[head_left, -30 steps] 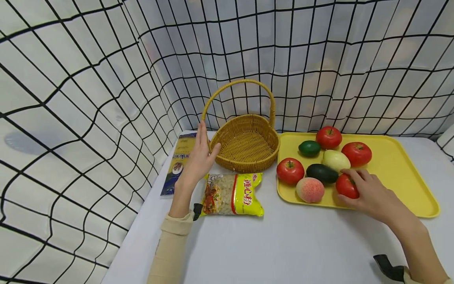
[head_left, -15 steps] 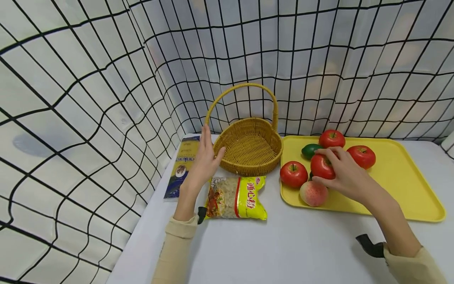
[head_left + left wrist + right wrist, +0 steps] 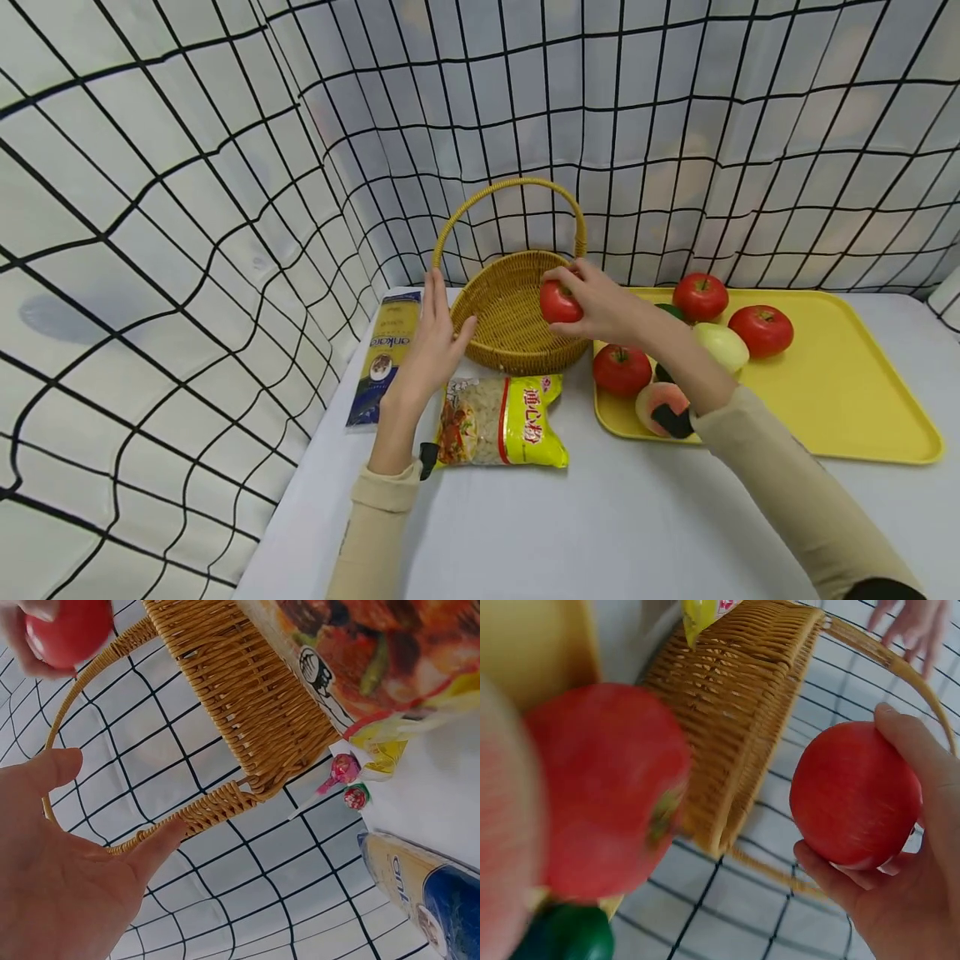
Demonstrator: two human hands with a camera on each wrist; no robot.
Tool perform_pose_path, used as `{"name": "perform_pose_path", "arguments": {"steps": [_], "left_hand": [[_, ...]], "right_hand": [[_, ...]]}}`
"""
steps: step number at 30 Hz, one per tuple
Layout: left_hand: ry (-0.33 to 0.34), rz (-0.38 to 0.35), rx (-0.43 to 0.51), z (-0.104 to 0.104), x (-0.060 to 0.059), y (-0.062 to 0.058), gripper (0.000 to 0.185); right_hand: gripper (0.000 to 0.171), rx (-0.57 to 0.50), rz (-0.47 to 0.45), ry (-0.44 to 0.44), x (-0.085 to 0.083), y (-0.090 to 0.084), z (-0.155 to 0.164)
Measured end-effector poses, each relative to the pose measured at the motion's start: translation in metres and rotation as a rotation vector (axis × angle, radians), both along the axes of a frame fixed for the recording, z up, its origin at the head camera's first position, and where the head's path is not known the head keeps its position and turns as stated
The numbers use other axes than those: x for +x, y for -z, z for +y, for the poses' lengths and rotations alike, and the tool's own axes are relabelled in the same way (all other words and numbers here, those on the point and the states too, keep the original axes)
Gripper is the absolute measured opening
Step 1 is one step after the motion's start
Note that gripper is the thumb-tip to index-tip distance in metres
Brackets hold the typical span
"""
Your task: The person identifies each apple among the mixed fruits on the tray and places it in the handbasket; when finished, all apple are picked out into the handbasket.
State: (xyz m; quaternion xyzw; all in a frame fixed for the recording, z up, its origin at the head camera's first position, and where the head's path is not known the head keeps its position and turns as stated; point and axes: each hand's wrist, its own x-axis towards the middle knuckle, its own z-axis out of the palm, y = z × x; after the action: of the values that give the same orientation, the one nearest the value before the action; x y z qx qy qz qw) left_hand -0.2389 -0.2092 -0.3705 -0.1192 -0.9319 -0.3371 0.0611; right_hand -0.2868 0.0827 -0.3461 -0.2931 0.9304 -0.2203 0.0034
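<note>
My right hand [image 3: 592, 300] grips a red apple [image 3: 558, 302] over the right side of the wicker basket [image 3: 498, 354]. In the right wrist view the fingers and thumb curl round the apple [image 3: 855, 795]. My left hand [image 3: 431, 350] has its fingers straight, by the left end of the basket's arched handle [image 3: 517, 182]. One finger of it overlaps the handle in the left wrist view; firm contact is hard to tell. On the yellow tray [image 3: 847, 375] lie more red apples [image 3: 622, 369], a peach [image 3: 654, 404] partly behind the right wrist, and a pale round fruit [image 3: 722, 346].
A yellow food packet [image 3: 502, 421] lies in front of the basket. A blue and gold packet [image 3: 386, 354] is left of it. Two small wrapped candies [image 3: 350, 780] show near the basket. Black netting [image 3: 637, 125] stands behind and on the left.
My right hand has lifted the apple from the tray's front and carried it left, over the basket. The left hand has stayed by the handle.
</note>
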Motion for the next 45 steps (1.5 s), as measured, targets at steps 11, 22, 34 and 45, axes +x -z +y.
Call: {"name": "perform_pose_path", "arguments": {"steps": [11,22,34,45], "left_hand": [[-0.022,-0.008,0.029,-0.004,0.0,0.001,0.086],[-0.014,0.028,0.03,-0.006,0.001,-0.002,0.083],[-0.007,0.036,0.011,-0.001,0.005,-0.009,0.08],[-0.005,0.024,0.016,-0.004,0.005,-0.009,0.081]], "right_hand": [[0.073,0.136,-0.175,-0.11,-0.073,0.022,-0.076],[0.093,0.274,-0.272,-0.054,-0.085,0.026,-0.114],[0.09,0.344,-0.248,-0.045,-0.091,0.034,-0.117],[0.085,0.388,-0.234,-0.053,-0.089,0.038,-0.123]]}}
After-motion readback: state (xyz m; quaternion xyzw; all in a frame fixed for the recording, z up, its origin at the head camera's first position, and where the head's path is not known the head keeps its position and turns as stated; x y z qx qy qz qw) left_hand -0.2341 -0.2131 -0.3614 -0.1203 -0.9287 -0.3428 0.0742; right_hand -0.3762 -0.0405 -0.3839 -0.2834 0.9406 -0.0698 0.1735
